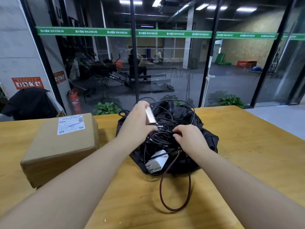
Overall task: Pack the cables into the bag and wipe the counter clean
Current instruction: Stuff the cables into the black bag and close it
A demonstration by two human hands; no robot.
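A black bag (208, 139) lies open on the wooden counter (247, 154). A tangle of black cables (165, 134) is heaped on top of it. My left hand (138, 123) grips a rose-gold power bank (150, 116) above the tangle. My right hand (189, 138) pinches the black cables at the middle of the heap. A white charger (157, 161) lies at the bag's near edge. A dark red braided cable (175, 192) loops from the bag out over the counter toward me.
A cardboard box (61, 149) with a shipping label sits on the counter to the left of the bag. Behind the counter's far edge are green plants (105, 109), a fire extinguisher (75, 101) and a glass wall.
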